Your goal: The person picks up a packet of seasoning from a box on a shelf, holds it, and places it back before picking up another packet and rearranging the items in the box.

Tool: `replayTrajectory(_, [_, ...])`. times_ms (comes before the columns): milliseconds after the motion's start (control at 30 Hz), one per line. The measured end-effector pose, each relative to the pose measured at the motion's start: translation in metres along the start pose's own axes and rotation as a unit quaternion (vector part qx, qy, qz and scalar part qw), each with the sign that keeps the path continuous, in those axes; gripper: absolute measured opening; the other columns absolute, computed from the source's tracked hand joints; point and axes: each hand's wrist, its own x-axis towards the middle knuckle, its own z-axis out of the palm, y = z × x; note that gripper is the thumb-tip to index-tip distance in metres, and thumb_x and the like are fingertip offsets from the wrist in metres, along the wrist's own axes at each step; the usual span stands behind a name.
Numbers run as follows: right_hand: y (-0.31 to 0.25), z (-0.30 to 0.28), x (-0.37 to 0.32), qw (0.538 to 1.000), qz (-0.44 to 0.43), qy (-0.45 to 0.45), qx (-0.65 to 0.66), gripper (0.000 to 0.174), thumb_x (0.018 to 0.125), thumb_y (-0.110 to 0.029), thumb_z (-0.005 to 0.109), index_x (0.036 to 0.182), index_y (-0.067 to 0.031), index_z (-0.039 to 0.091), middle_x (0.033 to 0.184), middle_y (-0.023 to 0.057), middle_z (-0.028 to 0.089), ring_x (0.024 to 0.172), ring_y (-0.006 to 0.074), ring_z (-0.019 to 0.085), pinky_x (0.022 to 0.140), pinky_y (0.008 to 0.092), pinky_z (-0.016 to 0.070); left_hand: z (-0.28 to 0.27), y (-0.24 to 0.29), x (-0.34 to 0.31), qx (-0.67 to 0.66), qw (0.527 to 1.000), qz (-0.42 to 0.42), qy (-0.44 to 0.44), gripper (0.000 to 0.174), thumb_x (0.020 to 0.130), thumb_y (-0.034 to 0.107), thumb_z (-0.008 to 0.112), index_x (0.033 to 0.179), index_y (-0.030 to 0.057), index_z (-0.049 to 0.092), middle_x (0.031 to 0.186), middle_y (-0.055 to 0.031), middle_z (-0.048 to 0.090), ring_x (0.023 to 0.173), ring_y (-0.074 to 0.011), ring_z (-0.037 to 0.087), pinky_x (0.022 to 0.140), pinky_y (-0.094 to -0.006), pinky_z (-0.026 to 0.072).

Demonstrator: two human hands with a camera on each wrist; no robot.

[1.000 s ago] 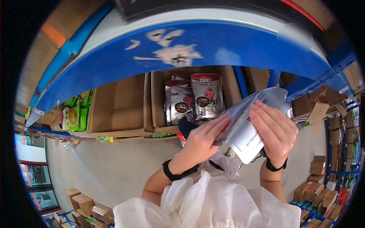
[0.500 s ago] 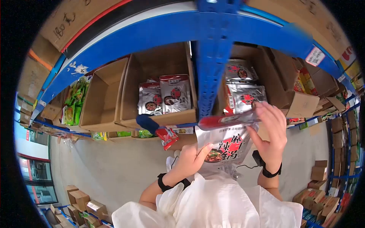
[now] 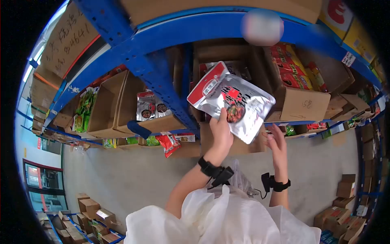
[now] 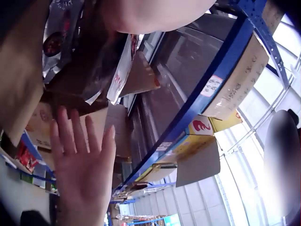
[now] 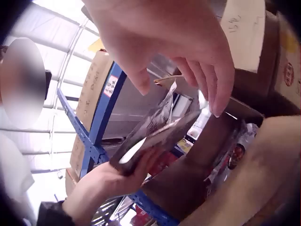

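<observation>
My left hand grips a silver food pouch by its lower edge, with the thumb on its front and the fingers behind. The pouch has a red top band, dark lettering and a picture of a bowl of food, and it is tilted in front of a cardboard carton. In the right wrist view the left hand holds the pouch from beneath. My right hand is beside the pouch's lower right corner, fingers spread. Its palm and straight fingers show in the left wrist view, where the right hand holds nothing.
Behind the held pouch, a carton contains similar silver pouches. Farther left, past a blue upright, more silver pouches fill another carton. Red and yellow packets stand to the right. A blue shelf beam runs overhead.
Both hands were on the pouch, which was turned and bent between them. The right hand has since let go, and the left lifts the pouch toward the carton. The view has swung rightward along the shelf.
</observation>
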Motion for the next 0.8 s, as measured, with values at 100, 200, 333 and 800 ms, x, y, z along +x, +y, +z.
replayTrajectory(100, [0.017,0.0,0.001,0.997,0.007,-0.07,0.016,0.051,0.089,-0.009,0.057,0.135,-0.0021,0.036,0.129,0.0151,0.048,0.104,0.0187,0.056,0.089,0.0294,0.0438,0.021,-0.018,0.033,0.015,0.994,0.058,0.09,0.026,0.094,0.012,0.049,0.11,-0.0089,0.051,0.108,-0.0093,0.058,0.09,-0.0148,0.058,0.079,-0.0307,0.0469])
replayTrajectory(200, [0.019,0.008,0.0,0.994,0.017,-0.103,-0.017,0.048,0.089,-0.011,0.058,0.132,-0.0026,0.039,0.122,0.0139,0.054,0.102,0.0181,0.057,0.087,0.0291,0.0446,0.037,-0.033,0.08,0.026,0.987,0.038,0.156,0.035,0.094,0.018,0.05,0.114,-0.0099,0.046,0.112,-0.0136,0.056,0.093,-0.0176,0.056,0.08,-0.0322,0.0454])
replayTrajectory(333, [0.025,0.007,-0.004,0.991,0.02,-0.116,-0.058,0.045,0.088,-0.011,0.058,0.129,-0.0016,0.043,0.113,0.0131,0.059,0.099,0.0166,0.058,0.084,0.029,0.0465,0.066,-0.034,0.12,-0.027,0.976,-0.009,0.214,0.04,0.092,0.022,0.053,0.117,-0.008,0.044,0.113,-0.0143,0.056,0.093,-0.0215,0.055,0.08,-0.0341,0.045])
replayTrajectory(800, [0.027,-0.012,0.002,0.991,0.099,-0.01,-0.087,0.036,0.089,-0.004,0.053,0.123,0.003,0.047,0.105,0.0141,0.062,0.091,0.0179,0.061,0.081,0.0298,0.0486,0.043,-0.107,0.282,-0.044,0.981,-0.191,-0.002,0.046,0.1,0.029,0.028,0.127,-0.0082,0.03,0.117,-0.0296,0.048,0.105,-0.043,0.054,0.093,-0.0427,0.051])
